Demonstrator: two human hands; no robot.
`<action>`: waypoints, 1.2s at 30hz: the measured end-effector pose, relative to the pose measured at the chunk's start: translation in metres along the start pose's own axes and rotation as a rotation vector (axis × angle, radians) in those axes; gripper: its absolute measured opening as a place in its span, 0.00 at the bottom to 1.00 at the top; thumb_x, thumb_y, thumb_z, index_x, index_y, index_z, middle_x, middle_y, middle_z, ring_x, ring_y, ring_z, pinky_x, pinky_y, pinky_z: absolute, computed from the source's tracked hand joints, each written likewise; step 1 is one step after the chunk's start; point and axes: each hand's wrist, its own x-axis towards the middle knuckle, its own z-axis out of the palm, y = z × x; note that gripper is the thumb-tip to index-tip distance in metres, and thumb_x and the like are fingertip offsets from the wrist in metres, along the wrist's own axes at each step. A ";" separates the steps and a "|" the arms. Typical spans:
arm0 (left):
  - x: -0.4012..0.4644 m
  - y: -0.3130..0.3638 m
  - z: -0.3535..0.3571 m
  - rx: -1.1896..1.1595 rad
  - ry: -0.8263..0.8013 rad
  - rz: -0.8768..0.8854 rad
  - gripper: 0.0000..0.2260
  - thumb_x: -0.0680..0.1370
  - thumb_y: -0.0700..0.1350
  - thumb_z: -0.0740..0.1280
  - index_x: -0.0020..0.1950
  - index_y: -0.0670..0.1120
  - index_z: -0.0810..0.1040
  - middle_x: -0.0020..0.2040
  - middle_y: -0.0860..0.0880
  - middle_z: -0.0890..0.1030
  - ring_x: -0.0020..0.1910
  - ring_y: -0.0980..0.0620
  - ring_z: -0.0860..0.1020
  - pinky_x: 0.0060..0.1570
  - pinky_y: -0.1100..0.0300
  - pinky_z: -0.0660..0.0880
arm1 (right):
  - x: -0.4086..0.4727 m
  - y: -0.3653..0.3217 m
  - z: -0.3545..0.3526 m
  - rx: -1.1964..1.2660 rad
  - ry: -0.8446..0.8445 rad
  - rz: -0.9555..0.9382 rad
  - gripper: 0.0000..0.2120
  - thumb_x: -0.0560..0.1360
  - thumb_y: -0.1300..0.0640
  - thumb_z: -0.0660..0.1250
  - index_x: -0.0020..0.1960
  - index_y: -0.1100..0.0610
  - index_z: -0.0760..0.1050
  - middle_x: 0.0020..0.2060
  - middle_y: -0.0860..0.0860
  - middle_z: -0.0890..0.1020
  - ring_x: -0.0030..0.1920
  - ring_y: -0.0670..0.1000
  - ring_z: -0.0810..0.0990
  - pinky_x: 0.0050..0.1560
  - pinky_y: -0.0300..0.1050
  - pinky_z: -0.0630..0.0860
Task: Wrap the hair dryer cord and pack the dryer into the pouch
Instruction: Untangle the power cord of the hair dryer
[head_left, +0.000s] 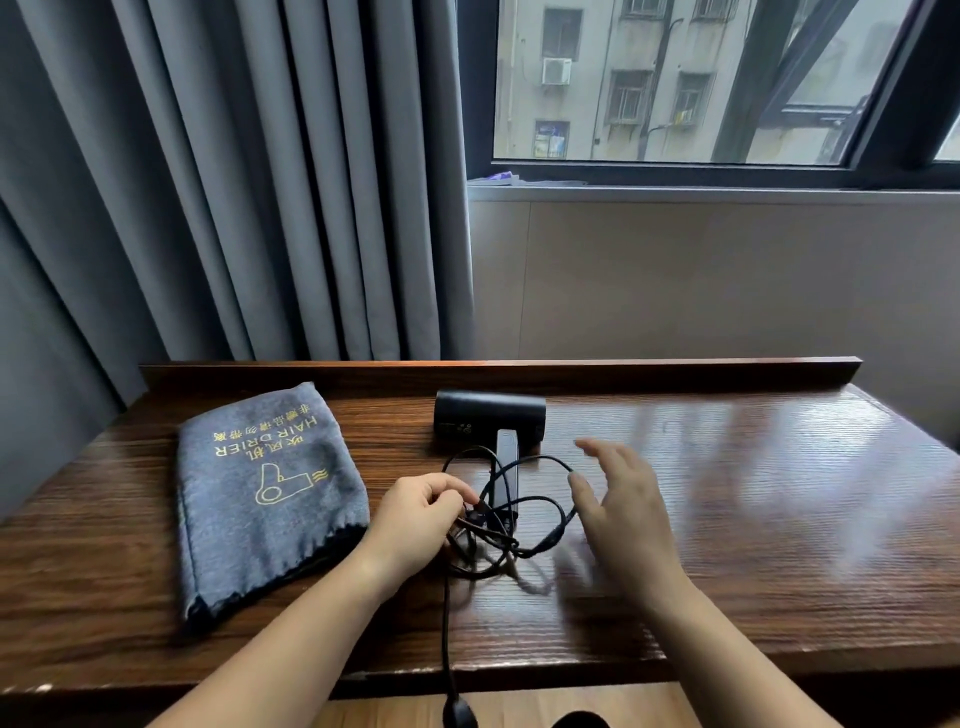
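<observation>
A black hair dryer (489, 418) lies on the wooden table (753, 493) near its back rail, handle pointing toward me. Its black cord (540, 501) lies in loose loops over the handle and trails off the front edge, where the plug (458, 713) hangs. My left hand (421, 514) pinches the cord beside the handle's end. My right hand (621, 499) is blurred, fingers spread, its thumb touching the right side of a cord loop. A grey fabric pouch (265, 493) printed with "HAIR DRIER" and a gold dryer picture lies flat at the left.
A raised wooden rail (519, 371) runs along the table's back edge. Grey curtains (234, 182) hang behind at the left, and a window (675, 83) sits above a beige wall at the right.
</observation>
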 end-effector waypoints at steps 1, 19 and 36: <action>-0.001 0.001 0.001 0.042 -0.004 0.017 0.12 0.77 0.39 0.62 0.43 0.50 0.84 0.24 0.55 0.76 0.23 0.60 0.70 0.25 0.68 0.67 | -0.001 -0.009 -0.003 -0.018 0.071 -0.164 0.17 0.75 0.63 0.67 0.64 0.54 0.76 0.56 0.49 0.78 0.59 0.51 0.73 0.61 0.37 0.66; -0.011 -0.001 -0.001 0.118 -0.018 0.014 0.04 0.71 0.47 0.62 0.41 0.51 0.76 0.43 0.46 0.84 0.43 0.43 0.81 0.47 0.47 0.77 | 0.016 -0.027 0.025 -0.303 -0.556 -0.702 0.14 0.74 0.45 0.70 0.59 0.44 0.79 0.51 0.46 0.81 0.52 0.52 0.70 0.52 0.49 0.71; -0.009 -0.008 -0.007 -0.011 -0.055 0.011 0.11 0.75 0.38 0.61 0.43 0.51 0.80 0.42 0.50 0.84 0.29 0.58 0.74 0.37 0.58 0.72 | 0.037 0.005 -0.006 0.015 0.103 0.102 0.10 0.77 0.55 0.61 0.37 0.54 0.69 0.35 0.50 0.74 0.37 0.52 0.71 0.36 0.46 0.61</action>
